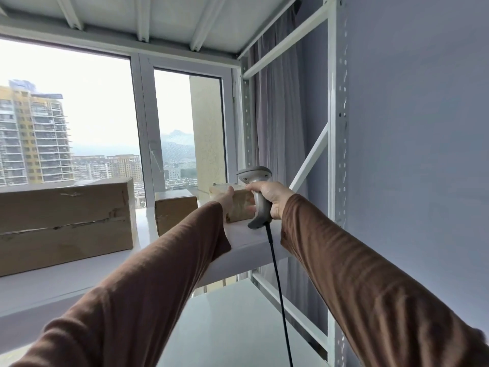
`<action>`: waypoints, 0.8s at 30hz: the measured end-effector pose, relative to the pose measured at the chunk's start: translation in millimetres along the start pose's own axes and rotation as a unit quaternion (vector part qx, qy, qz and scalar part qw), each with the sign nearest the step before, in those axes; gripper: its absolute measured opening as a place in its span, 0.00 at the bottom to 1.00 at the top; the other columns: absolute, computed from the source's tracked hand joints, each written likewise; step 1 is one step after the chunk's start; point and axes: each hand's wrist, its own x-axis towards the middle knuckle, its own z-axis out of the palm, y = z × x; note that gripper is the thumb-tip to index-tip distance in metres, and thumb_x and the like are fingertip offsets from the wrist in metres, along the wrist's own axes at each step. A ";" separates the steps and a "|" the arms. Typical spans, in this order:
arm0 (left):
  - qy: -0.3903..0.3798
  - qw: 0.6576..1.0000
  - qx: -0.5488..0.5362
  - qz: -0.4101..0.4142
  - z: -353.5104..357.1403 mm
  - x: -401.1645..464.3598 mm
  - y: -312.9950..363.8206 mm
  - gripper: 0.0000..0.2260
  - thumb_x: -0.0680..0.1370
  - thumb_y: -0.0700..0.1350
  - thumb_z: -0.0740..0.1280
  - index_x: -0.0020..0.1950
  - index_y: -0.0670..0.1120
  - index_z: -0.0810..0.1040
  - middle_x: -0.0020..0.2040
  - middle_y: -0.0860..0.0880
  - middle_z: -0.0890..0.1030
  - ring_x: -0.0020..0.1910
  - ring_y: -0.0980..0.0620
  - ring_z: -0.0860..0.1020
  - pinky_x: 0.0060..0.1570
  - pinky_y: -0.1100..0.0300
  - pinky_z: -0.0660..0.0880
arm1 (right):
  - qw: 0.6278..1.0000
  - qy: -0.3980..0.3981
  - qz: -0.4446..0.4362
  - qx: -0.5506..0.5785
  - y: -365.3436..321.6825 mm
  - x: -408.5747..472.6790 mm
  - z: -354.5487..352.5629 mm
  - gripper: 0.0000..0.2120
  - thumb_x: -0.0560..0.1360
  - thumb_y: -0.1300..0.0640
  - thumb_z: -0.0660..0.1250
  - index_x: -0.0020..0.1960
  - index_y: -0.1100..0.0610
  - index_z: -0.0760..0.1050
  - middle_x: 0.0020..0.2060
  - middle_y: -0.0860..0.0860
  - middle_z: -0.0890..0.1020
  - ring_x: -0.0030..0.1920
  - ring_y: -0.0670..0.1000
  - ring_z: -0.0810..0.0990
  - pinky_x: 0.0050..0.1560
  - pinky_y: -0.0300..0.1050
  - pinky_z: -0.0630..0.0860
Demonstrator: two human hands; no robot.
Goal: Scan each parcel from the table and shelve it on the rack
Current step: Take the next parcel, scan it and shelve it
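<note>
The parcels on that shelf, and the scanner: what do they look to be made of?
The three parcels, large, middle and small, look like matte brown cardboard; glossy creased strips suggest clear tape. The scanner, gripped by the right hand, seems smooth pale grey plastic with a soft sheen. The shelf looks like white-painted board or metal; I can't tell which.
</note>
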 end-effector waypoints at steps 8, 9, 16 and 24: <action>0.091 0.986 0.106 0.086 -9.3 -17.7 3.8 0.32 0.83 0.62 0.55 0.79 0.41 0.63 0.77 0.37 0.65 0.75 0.37 0.64 0.74 0.44 0.62 | 0.996 0.053 -0.064 -0.012 5.7 -32.3 -21.6 0.12 0.76 0.58 0.74 0.57 0.60 0.77 0.55 0.61 0.82 0.53 0.58 0.83 0.37 0.46 0.80; 0.100 0.982 0.101 0.123 -7.5 -27.0 5.0 0.31 0.83 0.60 0.57 0.80 0.42 0.62 0.78 0.38 0.63 0.76 0.37 0.62 0.75 0.45 0.60 | 0.994 0.072 -0.084 -0.011 6.9 -40.5 -26.9 0.11 0.77 0.58 0.74 0.55 0.60 0.77 0.53 0.60 0.81 0.52 0.57 0.82 0.41 0.47 0.83; 0.016 0.955 0.016 0.297 49.7 -120.0 -9.0 0.28 0.84 0.54 0.62 0.82 0.46 0.60 0.79 0.44 0.63 0.79 0.44 0.60 0.77 0.51 0.56 | 0.952 0.214 -0.197 -0.097 21.6 -150.6 -79.4 0.14 0.78 0.58 0.72 0.61 0.62 0.78 0.45 0.55 0.82 0.45 0.53 0.82 0.48 0.52 0.83; -0.225 0.936 -0.101 0.251 172.1 -267.6 -37.1 0.25 0.84 0.50 0.64 0.79 0.45 0.64 0.74 0.45 0.72 0.72 0.47 0.72 0.74 0.48 0.68 | 0.880 0.390 -0.175 -0.208 60.6 -304.3 -185.7 0.16 0.77 0.54 0.72 0.63 0.57 0.76 0.53 0.53 0.86 0.44 0.54 0.88 0.51 0.55 0.84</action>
